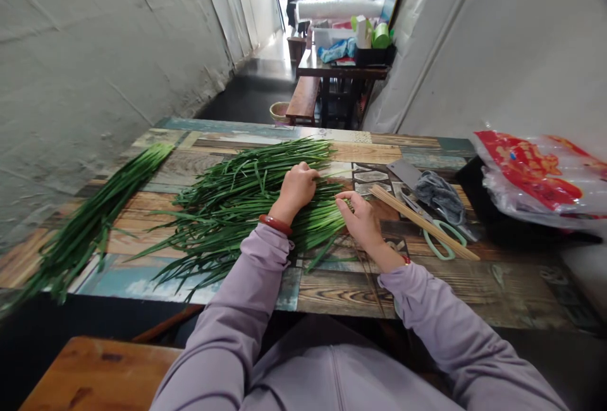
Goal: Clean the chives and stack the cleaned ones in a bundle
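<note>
A loose pile of green chives (237, 202) lies across the middle of the patterned wooden table (332, 291). My left hand (298, 188) rests on top of the pile with its fingers curled into the leaves. My right hand (361, 216) is at the cut ends of the chives, fingers pinched on a few stalks. A second, tidy bundle of chives (95, 215) lies apart at the table's left side.
Right of my hands lie a bundle of bamboo skewers (422, 221), green-handled scissors (443, 240), a cleaver (405, 174) and a grey cloth (441, 196). A red-and-clear plastic bag (535, 177) sits at the right. A bench, a cluttered table (341, 69) and people stand beyond.
</note>
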Available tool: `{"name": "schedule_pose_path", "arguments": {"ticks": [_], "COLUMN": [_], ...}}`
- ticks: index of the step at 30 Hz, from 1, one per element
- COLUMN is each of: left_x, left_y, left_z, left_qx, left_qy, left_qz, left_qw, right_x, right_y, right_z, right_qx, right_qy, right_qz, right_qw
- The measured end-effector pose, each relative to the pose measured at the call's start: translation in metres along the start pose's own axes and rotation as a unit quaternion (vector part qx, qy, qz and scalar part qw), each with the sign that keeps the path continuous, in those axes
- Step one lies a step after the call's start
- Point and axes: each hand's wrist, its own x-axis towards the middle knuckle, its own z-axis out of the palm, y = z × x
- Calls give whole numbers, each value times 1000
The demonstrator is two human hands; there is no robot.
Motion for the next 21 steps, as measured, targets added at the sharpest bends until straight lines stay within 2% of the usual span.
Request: {"name": "schedule_pose_path", "arguments": {"ticks": [3, 5, 9, 13, 15, 17, 19, 21], "left_x": [-6, -13, -30, -38, -36, -30, -23, -18], "left_y": [-3, -1, 10, 22, 24, 23, 21, 22], "left_z": [-20, -40, -73, -80, -81, -88, -106, -130], "left_qx": [-56, -69, 28, 92, 16, -131, -250, -269], "left_qy": [67, 90, 114, 135, 157, 200, 258, 319], "left_qz": [19, 44, 71, 102, 118, 115, 93, 81], "left_qw": [996, 993, 991, 981, 980, 964, 929, 905], "right_x": [-1, -1, -3, -3, -3, -3, -3, -3], "right_y": [1, 1, 0, -2, -2, -1, 1, 2], "right_z": [0, 0, 0, -2, -3, -3, -3, -2], "right_qx": [6, 8, 4, -5, -7, -2, 11, 28], "right_qy": [7, 6, 3, 0, 1, 2, 1, -2], "right_qz": [-8, -10, -8, -9, -6, -3, -4, -9], "right_qw": [1000, 1000, 1000, 1000, 1000, 1000, 1000, 1000]}}
